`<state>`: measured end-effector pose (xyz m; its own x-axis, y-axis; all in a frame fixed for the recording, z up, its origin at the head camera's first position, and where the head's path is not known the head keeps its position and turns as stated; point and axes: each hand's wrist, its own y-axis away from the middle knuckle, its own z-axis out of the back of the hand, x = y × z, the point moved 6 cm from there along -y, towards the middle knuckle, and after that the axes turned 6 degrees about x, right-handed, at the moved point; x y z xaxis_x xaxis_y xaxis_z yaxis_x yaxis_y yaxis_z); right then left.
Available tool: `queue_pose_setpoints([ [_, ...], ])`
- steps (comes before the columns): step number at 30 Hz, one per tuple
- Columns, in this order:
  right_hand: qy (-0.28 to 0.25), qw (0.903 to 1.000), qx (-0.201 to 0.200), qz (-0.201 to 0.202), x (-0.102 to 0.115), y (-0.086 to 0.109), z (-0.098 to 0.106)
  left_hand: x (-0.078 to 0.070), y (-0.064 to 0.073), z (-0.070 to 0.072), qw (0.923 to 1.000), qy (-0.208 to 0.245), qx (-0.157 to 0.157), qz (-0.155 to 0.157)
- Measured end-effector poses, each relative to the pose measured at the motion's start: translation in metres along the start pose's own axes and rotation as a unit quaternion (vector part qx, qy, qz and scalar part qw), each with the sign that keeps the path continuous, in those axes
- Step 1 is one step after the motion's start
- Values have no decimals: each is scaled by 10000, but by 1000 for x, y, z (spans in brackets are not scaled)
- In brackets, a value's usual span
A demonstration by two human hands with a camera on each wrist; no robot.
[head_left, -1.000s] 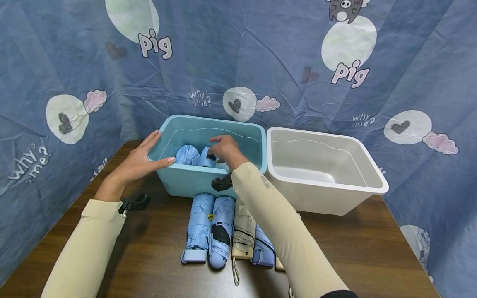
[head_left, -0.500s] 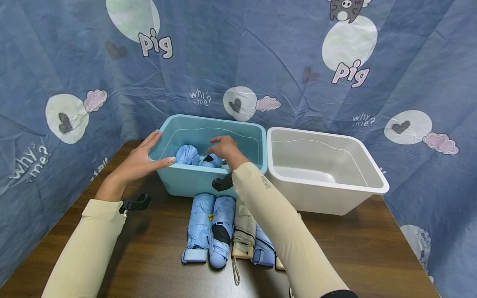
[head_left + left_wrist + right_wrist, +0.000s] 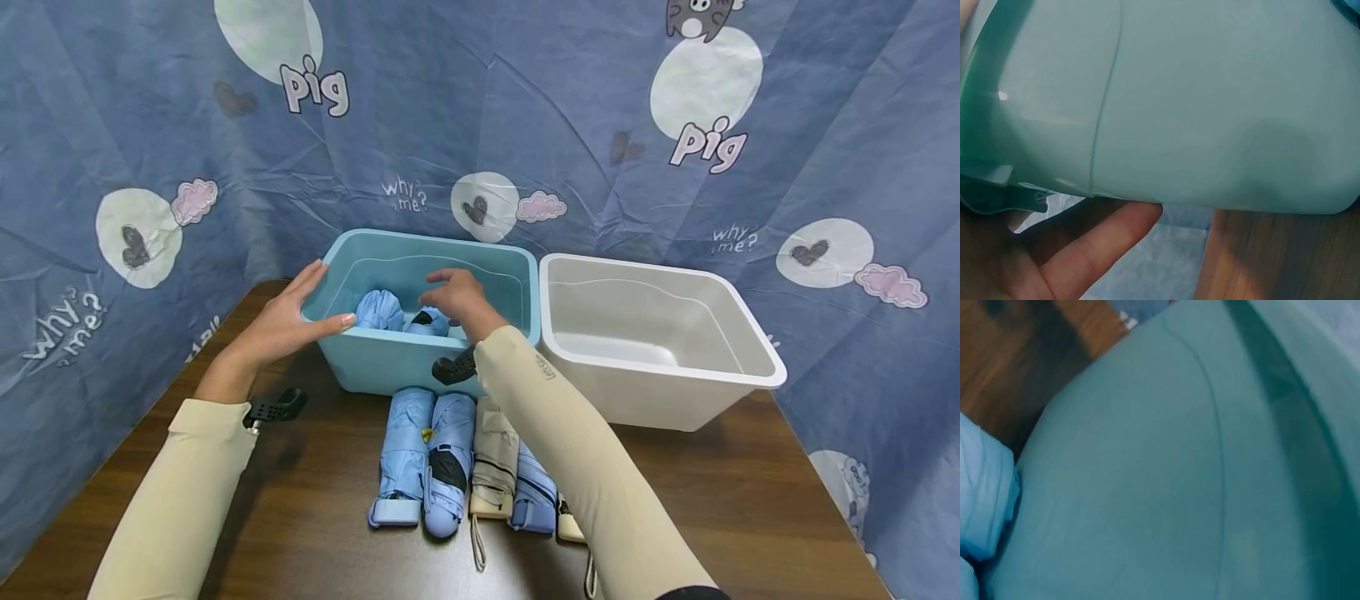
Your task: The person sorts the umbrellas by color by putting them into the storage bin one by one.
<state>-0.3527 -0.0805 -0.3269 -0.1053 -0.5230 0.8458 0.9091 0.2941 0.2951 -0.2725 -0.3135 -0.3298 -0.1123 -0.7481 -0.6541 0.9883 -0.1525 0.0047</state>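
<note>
Printed blue backdrop (image 3: pixel 420 100) behind, dark wood counter (image 3: pixel 315 508) under everything.

Head view: teal bin (image 3: pixel 397 371) at far left-centre, white bin (image 3: pixel 637 392) just beside it on the right. Two folded blue umbrellas sit in the teal bin: left umbrella (image 3: pixel 378 310), and right umbrella (image 3: pixel 429 322) with a dark patch. Left grip (image 3: pixel 277 327) is spread wide at the teal bin's left end, fingers straight along the left rim, thumb on the near rim. Right grip (image 3: pixel 463 300) is over the right umbrella, fingers loosely parted; no hold visible, contact underneath I can't tell. On the counter in front, a side-by-side row from left: light-blue umbrella (image 3: pixel 402 454), blue umbrella with black band (image 3: pixel 448 467), khaki umbrella (image 3: pixel 493 458), darker blue umbrella (image 3: pixel 534 492), beige-handled item (image 3: pixel 570 525). Right sleeve (image 3: pixel 592 450) crosses over the last two, hiding parts of both.

Left wrist view: teal wall fills most of it. Adds a straight finger (image 3: pixel 1107 247) against the bin's edge, which the head view doesn't show from this side. Umbrellas in the bin not visible here.

Right wrist view: teal wall again, light-blue fabric (image 3: pixel 985 494) at left edge, wood upper left. Right grip out of shot.
</note>
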Motion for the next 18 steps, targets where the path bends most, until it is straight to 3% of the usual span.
queue_pose_setpoints([
  [6,265,9988,18,415,1,9,5,-3,-2,-3,10000,10,8,58],
  [18,156,9890,-297,1443,-1,37,22,-2,-1,-2,9998,-47,70,173],
])
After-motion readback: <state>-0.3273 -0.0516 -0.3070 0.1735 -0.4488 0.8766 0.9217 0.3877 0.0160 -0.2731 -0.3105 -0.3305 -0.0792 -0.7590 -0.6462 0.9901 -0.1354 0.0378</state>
